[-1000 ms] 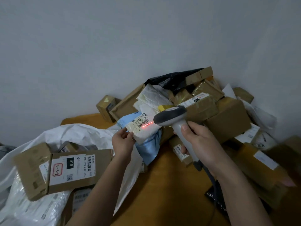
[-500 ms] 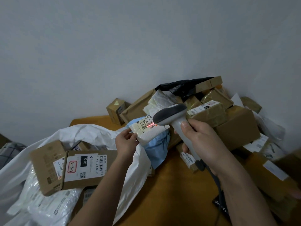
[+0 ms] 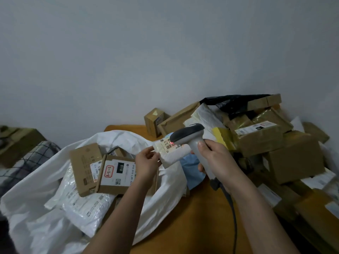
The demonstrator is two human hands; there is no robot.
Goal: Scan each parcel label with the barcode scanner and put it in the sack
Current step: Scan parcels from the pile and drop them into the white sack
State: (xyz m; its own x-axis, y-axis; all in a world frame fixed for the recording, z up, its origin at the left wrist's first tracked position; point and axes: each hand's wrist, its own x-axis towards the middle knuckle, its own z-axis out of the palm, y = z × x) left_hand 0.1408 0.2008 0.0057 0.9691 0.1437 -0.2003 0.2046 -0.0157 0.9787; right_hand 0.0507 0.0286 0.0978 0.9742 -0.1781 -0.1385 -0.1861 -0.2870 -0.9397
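So the left hand (image 3: 147, 162) is pinching a small white padded parcel (image 3: 171, 153) by its left edge, held up around the middle of the frame with its label (image 3: 169, 143) facing up, and there's a red scan dot sitting right on the barcode. Right hand (image 3: 216, 158) has its fingers wrapped around the grip of a grey barcode scanner (image 3: 190, 139), head pointing left and basically over the label, cable (image 3: 233, 213) trailing down toward the bottom of the frame. The white sack (image 3: 45, 208) lies open across the lower left, already holding a few cardboard boxes, one with a big "010" label (image 3: 117, 170), plus some white poly mailers (image 3: 86, 204). The pile of unscanned parcels (image 3: 275, 140) is stacked up on the right against the wall, all on an orange-brown surface (image 3: 192, 217)
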